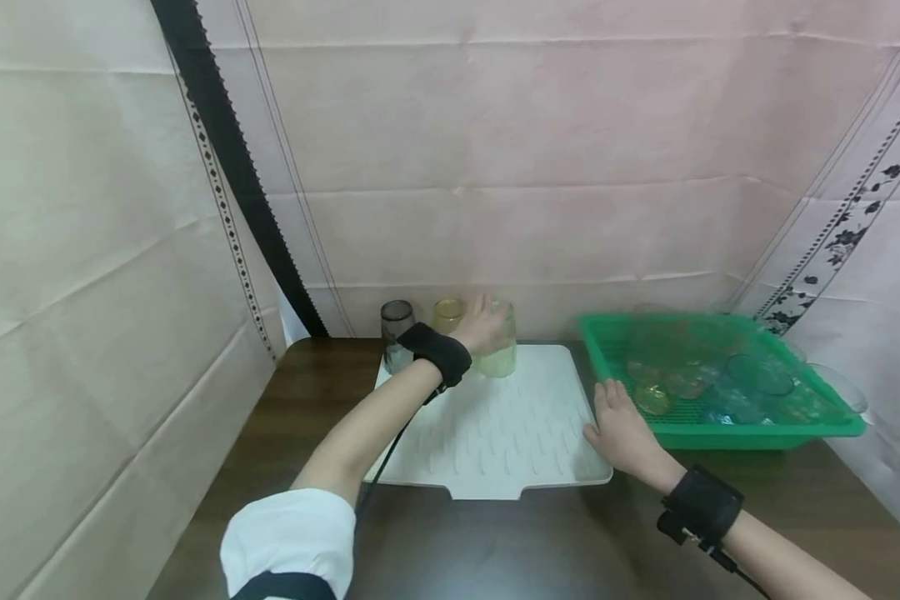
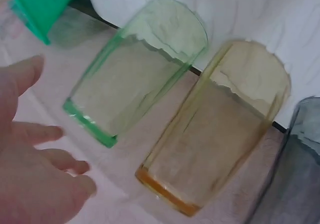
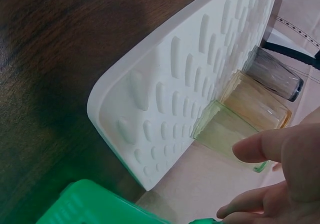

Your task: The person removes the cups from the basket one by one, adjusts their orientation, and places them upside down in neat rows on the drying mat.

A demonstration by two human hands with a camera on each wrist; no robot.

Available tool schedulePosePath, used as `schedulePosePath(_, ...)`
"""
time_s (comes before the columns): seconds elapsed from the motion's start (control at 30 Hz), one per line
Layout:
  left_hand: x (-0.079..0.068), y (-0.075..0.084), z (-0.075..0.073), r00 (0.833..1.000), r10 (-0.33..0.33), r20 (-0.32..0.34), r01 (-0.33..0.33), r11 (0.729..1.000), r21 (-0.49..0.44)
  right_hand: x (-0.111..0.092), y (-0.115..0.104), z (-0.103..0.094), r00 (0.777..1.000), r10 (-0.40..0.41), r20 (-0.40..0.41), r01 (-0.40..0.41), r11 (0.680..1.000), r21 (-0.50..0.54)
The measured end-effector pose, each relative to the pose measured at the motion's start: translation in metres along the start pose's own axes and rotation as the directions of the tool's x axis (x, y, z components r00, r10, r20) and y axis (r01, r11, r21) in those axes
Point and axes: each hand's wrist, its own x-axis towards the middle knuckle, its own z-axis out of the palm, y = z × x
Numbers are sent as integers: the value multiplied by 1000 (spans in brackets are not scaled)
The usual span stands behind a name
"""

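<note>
Three tinted drinking glasses stand upside down in a row along the back of a white ridged drying mat (image 1: 510, 425). They are a grey glass (image 1: 397, 333), an amber glass (image 2: 215, 129) and a green glass (image 2: 137, 69), thick bases upward. My left hand (image 1: 487, 327) is beside the green glass, fingers loosely spread; the left wrist view shows a gap between the fingers and the glass. Over the mat's right edge, near a green basket (image 1: 750, 435), my right hand (image 1: 624, 429) is held with relaxed fingers and nothing in it.
Inside the basket lie several clear and tinted glasses (image 1: 757, 375), some reaching past its right rim. The mat and basket sit on a dark wooden table (image 1: 487, 542). Pale cloth (image 1: 532, 167) hangs behind and at both sides. Cables run from both wrist bands.
</note>
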Motion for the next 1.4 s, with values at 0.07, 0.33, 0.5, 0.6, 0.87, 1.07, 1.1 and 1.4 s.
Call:
schedulePosePath(0.07, -12, 0, -6, 1000, 12, -2, -12, 1000, 9, 0, 1, -2, 1000, -4, -8, 4, 1000, 1)
schedulePosePath(0.33, -57, -2, -8, 999, -14, 38, 20, 987, -162, 1, 2, 0, 1000, -20, -3, 20, 1000, 4)
schedulePosePath(0.5, -83, 1, 1, 998, 22, 52, -13, 986, -165, 2, 1, 3, 1000, -16, -4, 16, 1000, 20)
schedulePosePath(0.6, -112, 4, 9, 995, 27, 96, -7, 979, -205, 3, 0, 4, 1000, -14, 1, 14, 1000, 24)
schedulePosePath(0.87, -201, 16, 39, 968, -58, 244, 105, 978, -182, 5, -1, 3, 999, -36, -22, 36, 999, -17)
schedulePosePath(1.07, -231, 19, 60, 974, -72, 216, 112, 977, -179, 4, -2, 4, 1000, -24, -18, 24, 1000, -15)
schedulePosePath(1.1, -234, 20, 63, 974, -73, 213, 112, 978, -178, 4, -2, 4, 1000, -22, -14, 22, 1000, -12)
schedulePosePath(1.4, -252, 22, 72, 976, -98, 196, 125, 983, -131, 11, -2, -4, 996, 33, 83, -33, 999, -2)
